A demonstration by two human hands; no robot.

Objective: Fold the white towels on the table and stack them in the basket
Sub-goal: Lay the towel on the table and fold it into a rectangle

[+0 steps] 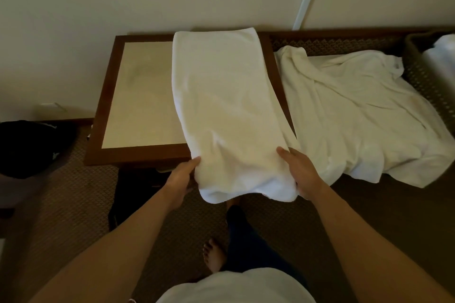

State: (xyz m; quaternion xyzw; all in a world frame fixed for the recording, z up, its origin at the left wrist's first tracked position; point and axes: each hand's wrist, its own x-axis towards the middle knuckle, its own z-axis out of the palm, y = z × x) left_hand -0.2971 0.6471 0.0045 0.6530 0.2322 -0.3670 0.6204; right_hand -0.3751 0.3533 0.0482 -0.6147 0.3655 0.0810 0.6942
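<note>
Both grips clamp the folded towel point(226, 105) at its near end: left hand point(181, 174), right hand point(299, 172). Its long axis runs away across the tabletop point(138, 95), so the next fold likely goes lengthwise.

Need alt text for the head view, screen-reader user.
Both hands, left hand and right hand, grip the near end of a long folded white towel lying across a brown-framed table. A crumpled white towel lies to its right, beside a dark woven basket.

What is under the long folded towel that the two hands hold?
The folded towel lies on the brown-framed table; its near end overhangs the edge. The tabletop beneath it is covered.
</note>
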